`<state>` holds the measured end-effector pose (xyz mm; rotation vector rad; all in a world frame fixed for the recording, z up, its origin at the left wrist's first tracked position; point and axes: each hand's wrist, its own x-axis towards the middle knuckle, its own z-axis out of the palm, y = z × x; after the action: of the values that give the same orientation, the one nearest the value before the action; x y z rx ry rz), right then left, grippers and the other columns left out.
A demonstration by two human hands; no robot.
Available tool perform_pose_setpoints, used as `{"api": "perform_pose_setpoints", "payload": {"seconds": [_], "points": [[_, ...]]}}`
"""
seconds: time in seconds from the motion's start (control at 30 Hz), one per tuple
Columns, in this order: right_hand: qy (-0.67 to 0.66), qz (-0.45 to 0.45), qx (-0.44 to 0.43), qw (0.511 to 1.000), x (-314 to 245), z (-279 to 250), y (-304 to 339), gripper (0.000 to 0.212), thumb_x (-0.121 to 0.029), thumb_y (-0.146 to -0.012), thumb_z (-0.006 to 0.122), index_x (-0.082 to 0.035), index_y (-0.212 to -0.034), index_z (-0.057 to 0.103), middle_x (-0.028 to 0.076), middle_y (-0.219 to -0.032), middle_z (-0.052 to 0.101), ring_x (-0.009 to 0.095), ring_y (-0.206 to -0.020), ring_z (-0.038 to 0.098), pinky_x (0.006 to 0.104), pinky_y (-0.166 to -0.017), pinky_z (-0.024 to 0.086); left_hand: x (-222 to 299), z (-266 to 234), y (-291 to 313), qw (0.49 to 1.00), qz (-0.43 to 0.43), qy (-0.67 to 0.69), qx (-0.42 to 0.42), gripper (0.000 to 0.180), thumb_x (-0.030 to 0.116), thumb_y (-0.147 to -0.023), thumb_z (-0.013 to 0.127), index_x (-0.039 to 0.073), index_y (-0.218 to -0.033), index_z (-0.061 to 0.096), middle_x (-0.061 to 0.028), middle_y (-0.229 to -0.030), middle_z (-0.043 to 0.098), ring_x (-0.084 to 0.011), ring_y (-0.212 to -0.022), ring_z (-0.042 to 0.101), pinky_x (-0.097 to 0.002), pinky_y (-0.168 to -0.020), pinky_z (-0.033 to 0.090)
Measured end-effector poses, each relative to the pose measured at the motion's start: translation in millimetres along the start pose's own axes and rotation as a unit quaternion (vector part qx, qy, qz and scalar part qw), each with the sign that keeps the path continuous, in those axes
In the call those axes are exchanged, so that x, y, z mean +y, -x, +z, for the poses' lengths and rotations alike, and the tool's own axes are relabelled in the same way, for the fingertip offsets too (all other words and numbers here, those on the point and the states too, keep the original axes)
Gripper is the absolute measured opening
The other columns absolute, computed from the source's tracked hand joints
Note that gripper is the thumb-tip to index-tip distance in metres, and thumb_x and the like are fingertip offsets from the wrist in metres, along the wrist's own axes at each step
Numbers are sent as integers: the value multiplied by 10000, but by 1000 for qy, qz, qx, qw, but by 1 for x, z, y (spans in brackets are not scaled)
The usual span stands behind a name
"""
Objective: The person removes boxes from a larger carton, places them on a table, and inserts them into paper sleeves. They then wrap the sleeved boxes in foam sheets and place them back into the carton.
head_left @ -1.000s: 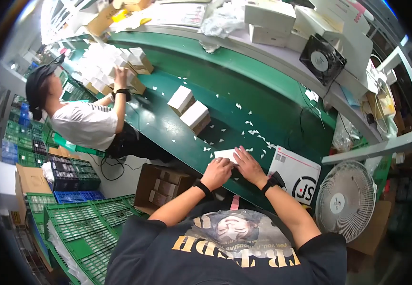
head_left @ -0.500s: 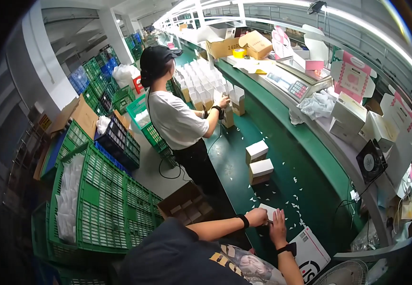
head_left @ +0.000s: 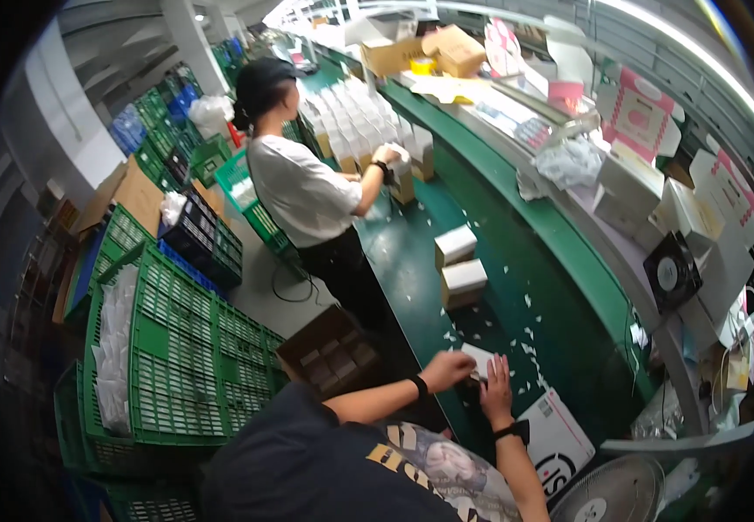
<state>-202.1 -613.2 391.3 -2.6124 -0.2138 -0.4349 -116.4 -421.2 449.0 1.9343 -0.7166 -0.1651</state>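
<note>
A small white box (head_left: 479, 356) lies on the green work surface in front of me. My left hand (head_left: 449, 371) is closed, its fingers bunched at the box's left edge; whatever they pinch is too small to tell. My right hand (head_left: 496, 391) has its fingers stretched out along the box's near right side, touching it. Farther up the surface stand two boxes with white tops and brown sides, one box (head_left: 464, 283) just nearer than the other box (head_left: 455, 245). Small white scraps (head_left: 529, 351) are strewn around.
A co-worker (head_left: 303, 174) in a white shirt handles boxes beside rows of white open cartons (head_left: 351, 117). A printed white carton (head_left: 555, 435) and a fan (head_left: 607, 496) are by my right arm. Green crates (head_left: 190, 357) and an open brown carton (head_left: 329, 357) stand left; a cluttered shelf (head_left: 560, 187) runs right.
The whole view has shifted, so the scene sits farther left. My left hand has drawn slightly away from my right, showing more of the white box between them.
</note>
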Motion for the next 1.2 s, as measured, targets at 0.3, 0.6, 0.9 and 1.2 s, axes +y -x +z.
{"api": "perform_pose_setpoints", "payload": {"seconds": [0.3, 0.6, 0.9, 1.2], "points": [[-28, 22, -63, 997, -25, -36, -28, 716, -219, -749, 814, -84, -1379, 502, 159, -1499, 392, 373, -1412, 333, 495, -1136, 307, -99, -50, -37, 982, -39, -171, 69, 428, 150, -820, 718, 58, -1219, 592, -203, -1203, 618, -361, -1124, 591, -431, -941, 506], [-113, 392, 180, 895, -57, 28, -5, 500, -333, -885, 725, 5, -1223, 581, 222, -1404, 454, 356, -1284, 469, 441, -1039, 421, -30, -20, -28, 960, 119, -167, -190, 589, 216, -814, 738, 125, -1359, 533, -189, -1327, 519, -400, -1173, 525, -449, -990, 484], [-492, 509, 6, 706, -48, 22, -13, 419, -391, -1006, 534, -6, -889, 654, 65, -775, 685, 177, -691, 678, 298, -607, 543, -28, -13, -10, 974, 48, -166, -149, 599, 243, -789, 775, 162, -1337, 548, -164, -1282, 528, -376, -1072, 544, -439, -939, 493], [-449, 451, -29, 771, -37, 28, 1, 391, -333, -1029, 513, 27, -948, 644, 99, -838, 684, 187, -688, 677, 316, -622, 561, -32, -19, -19, 976, 45, -105, -186, 475, 294, -809, 752, 165, -1240, 598, -161, -1213, 578, -415, -1065, 551, -500, -1023, 414]]}}
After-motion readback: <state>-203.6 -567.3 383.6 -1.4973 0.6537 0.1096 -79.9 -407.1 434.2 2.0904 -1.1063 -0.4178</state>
